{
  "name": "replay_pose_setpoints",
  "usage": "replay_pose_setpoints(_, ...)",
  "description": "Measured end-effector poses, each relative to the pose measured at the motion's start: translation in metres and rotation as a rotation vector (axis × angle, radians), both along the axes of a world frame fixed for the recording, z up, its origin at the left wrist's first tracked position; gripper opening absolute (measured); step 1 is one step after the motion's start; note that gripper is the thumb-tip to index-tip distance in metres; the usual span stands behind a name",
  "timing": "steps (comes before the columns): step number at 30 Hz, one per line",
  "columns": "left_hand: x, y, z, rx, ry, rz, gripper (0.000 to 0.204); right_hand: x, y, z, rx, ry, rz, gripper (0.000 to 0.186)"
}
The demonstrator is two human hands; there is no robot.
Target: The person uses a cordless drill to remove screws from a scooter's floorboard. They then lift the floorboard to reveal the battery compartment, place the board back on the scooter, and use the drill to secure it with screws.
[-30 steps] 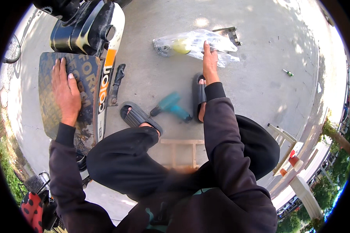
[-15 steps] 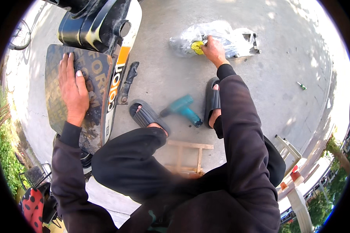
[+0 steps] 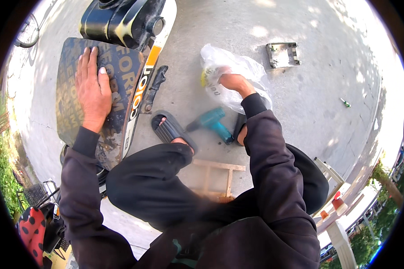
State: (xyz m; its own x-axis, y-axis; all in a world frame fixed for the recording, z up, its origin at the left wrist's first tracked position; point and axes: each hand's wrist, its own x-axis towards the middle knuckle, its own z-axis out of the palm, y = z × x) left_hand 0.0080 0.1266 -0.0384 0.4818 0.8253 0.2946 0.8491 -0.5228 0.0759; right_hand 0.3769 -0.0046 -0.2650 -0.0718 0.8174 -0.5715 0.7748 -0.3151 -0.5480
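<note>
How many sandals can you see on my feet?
2: the left sandal, left of the teal power tool, and the right sandal, just right of it, partly hidden near the plastic bag.

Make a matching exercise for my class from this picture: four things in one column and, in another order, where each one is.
Things
1. Left hand
2. Right hand
3. Teal power tool
4. Small metal frame

Places
A. On the ground, between the two dark sandals
B. At the clear plastic bag, fingers partly hidden
C. Spread flat on the patterned board
D. On the ground, to the right of the bag

Pairs: 1-C, 2-B, 3-A, 4-D
</note>
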Motion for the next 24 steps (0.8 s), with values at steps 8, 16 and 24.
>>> replay_pose_setpoints(8,0.003,-0.001,-0.001,-0.037,0.016,0.000,0.054,-0.016,0.007,-0.070,0.495,0.340,-0.343,0.039)
replay_pose_setpoints(16,0.004,-0.002,0.000,-0.049,-0.016,0.000,0.053,-0.024,0.018,-0.058,0.225,0.381,-0.264,0.040)
replay_pose_setpoints(24,-0.002,-0.003,-0.002,-0.003,-0.001,0.003,0.053,-0.020,0.001,-0.038,0.215,0.253,-0.500,0.040)
